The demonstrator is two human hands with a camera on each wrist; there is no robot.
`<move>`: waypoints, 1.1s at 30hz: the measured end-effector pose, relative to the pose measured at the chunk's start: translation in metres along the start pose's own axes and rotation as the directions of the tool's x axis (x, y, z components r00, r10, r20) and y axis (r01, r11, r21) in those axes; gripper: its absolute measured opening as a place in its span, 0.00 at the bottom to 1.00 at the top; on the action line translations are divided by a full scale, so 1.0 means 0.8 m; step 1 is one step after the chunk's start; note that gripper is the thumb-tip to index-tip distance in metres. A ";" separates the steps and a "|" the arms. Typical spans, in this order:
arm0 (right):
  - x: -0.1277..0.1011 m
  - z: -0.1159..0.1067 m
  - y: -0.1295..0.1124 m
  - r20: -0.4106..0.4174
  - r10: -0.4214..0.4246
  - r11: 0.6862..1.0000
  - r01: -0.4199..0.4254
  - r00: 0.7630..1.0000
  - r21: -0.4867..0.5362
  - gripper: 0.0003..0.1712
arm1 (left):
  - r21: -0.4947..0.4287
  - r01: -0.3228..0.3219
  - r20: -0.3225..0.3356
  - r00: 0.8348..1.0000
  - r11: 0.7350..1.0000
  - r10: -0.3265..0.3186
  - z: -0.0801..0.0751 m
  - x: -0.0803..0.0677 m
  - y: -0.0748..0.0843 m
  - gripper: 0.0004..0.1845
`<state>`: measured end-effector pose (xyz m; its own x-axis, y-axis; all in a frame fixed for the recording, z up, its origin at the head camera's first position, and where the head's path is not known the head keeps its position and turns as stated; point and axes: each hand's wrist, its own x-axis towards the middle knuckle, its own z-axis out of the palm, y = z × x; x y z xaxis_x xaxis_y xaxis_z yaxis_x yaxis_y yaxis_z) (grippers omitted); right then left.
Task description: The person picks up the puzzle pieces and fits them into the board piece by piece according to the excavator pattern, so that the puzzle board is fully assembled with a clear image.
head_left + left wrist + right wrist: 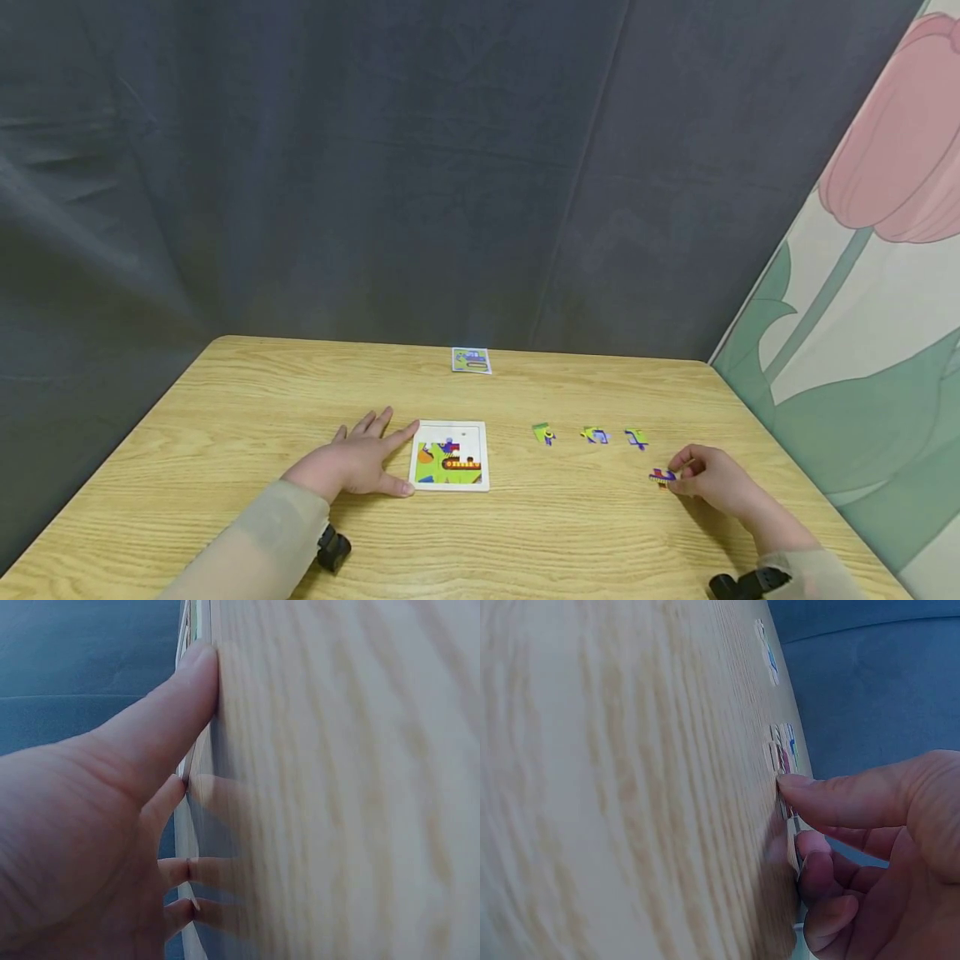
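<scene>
puzzle piece [662, 477] pinched in right hand [712, 482], left hand [360, 461] spread flat beside puzzle board [450, 457] on table [225, 400]

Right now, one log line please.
left hand flat, steadying white puzzle tray | right hand pinching red-blue puzzle piece | wooden table

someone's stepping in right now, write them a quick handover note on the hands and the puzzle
Left hand: flat on the table, fingers straight, steadying the left edge of the puzzle tray.
Right hand: fingers pinching a puzzle piece at the table's right side.
Done: tray is partly filled.
Left: that piece plus three loose pieces in a row right of the tray. Reference card lies at the far edge.
</scene>
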<state>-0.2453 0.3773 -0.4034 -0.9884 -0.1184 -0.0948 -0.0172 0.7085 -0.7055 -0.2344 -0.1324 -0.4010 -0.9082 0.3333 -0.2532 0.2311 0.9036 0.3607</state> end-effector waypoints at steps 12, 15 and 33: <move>0.001 0.005 -0.003 -0.028 -0.011 1.000 0.010 1.000 -0.018 0.14 | -0.012 0.006 0.005 1.000 1.000 -0.006 -0.001 -0.002 0.001 0.52; 0.002 0.007 -0.005 -0.035 -0.032 0.999 0.030 0.999 -0.045 0.15 | -0.016 0.005 0.003 1.000 1.000 -0.005 -0.002 -0.002 0.001 0.52; 0.006 0.037 -0.033 0.089 -0.144 0.982 0.131 0.986 0.139 0.05 | -0.039 0.004 0.003 1.000 0.999 -0.004 -0.005 -0.006 0.004 0.51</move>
<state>-0.2453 0.3374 -0.4060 -0.9582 -0.2808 -0.0547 -0.1252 0.5835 -0.8024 -0.2308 -0.1319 -0.3952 -0.9079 0.3305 -0.2577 0.2135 0.8938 0.3943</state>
